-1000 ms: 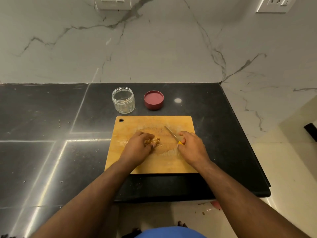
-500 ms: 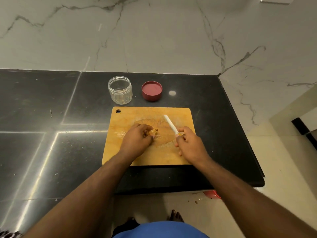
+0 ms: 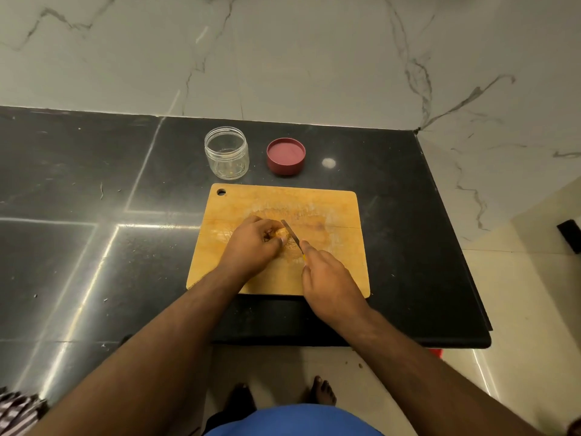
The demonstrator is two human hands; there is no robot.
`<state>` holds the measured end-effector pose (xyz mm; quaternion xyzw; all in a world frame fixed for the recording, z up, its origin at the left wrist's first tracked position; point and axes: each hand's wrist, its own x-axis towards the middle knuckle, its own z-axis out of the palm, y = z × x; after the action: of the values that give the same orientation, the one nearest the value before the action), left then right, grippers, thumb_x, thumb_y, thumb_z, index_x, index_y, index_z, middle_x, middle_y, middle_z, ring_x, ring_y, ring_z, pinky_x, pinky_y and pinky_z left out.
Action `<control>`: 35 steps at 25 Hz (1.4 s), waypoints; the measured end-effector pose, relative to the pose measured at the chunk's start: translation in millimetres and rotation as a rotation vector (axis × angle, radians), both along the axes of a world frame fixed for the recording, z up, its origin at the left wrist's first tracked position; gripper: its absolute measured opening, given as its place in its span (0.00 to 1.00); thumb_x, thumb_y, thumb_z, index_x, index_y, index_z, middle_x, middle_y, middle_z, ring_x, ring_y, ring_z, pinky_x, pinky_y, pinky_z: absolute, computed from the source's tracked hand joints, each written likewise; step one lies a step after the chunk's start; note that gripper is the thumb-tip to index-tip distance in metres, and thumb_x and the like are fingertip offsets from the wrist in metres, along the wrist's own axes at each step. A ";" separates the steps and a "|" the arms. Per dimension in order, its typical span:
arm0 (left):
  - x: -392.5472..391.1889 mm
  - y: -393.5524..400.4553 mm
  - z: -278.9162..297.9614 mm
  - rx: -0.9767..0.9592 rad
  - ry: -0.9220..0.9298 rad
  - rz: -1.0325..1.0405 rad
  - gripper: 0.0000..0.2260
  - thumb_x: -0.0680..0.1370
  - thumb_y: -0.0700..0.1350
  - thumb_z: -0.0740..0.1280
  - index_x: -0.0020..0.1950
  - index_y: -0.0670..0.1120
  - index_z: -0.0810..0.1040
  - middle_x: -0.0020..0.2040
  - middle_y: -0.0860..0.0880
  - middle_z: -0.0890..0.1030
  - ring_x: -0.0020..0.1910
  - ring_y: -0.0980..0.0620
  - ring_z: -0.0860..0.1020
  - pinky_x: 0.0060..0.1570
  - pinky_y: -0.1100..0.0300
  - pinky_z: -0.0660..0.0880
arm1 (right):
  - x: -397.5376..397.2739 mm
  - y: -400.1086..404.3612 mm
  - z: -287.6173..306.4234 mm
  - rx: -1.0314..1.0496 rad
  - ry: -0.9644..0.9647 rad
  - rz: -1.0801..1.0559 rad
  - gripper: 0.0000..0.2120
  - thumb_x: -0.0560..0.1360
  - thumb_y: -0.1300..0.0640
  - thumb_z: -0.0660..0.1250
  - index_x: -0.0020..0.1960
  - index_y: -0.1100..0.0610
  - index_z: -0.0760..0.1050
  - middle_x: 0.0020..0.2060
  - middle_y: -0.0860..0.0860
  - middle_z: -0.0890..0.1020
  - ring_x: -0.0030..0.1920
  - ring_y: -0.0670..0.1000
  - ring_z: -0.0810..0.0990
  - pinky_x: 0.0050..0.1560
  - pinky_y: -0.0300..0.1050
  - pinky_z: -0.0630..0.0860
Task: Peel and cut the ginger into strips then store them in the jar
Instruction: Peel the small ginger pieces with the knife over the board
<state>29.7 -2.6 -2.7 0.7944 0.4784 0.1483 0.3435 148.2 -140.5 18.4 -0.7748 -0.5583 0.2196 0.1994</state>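
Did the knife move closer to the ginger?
Yes. Judged against the cutting board, the knife swung left, its blade now right beside the ginger.

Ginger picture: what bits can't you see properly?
- Ginger, head view: mostly covered by the left hand; peeled or not, and its shape, cannot be told.
- Knife handle: hidden inside the right hand, only a yellow sliver shows.
- Jar: tiny specks at the bottom, too small to name.
- Striped cloth: cut off by the bottom-left edge.

Home kitchen, black counter [image 3: 408, 215], marble backsplash [image 3: 283, 58]
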 end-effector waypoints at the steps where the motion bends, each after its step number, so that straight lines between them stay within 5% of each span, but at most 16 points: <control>1: 0.4 -0.1 0.2 0.000 0.001 0.003 0.18 0.78 0.51 0.71 0.67 0.48 0.80 0.59 0.50 0.77 0.54 0.55 0.74 0.53 0.59 0.71 | -0.5 0.4 -0.2 -0.004 -0.012 0.002 0.24 0.83 0.56 0.53 0.79 0.52 0.58 0.60 0.52 0.76 0.57 0.53 0.76 0.57 0.51 0.75; 12: 3.3 -0.8 3.4 -0.006 0.023 0.016 0.18 0.79 0.51 0.70 0.67 0.49 0.79 0.59 0.50 0.77 0.53 0.55 0.73 0.51 0.60 0.69 | 3.2 3.0 3.6 -0.008 0.001 -0.009 0.23 0.83 0.56 0.53 0.78 0.53 0.59 0.58 0.51 0.76 0.54 0.50 0.75 0.53 0.45 0.75; 35: 7.0 -1.8 0.9 0.053 0.071 0.022 0.18 0.80 0.52 0.68 0.68 0.48 0.79 0.60 0.49 0.77 0.55 0.54 0.74 0.52 0.60 0.70 | -4.9 15.0 20.8 -0.157 -0.126 0.041 0.26 0.83 0.61 0.52 0.80 0.53 0.53 0.65 0.56 0.72 0.59 0.58 0.76 0.57 0.51 0.73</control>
<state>36.7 -4.4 -1.8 0.8026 0.4952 0.1362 0.3035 143.3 -125.5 39.2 -0.7889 -0.5663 0.2177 0.0980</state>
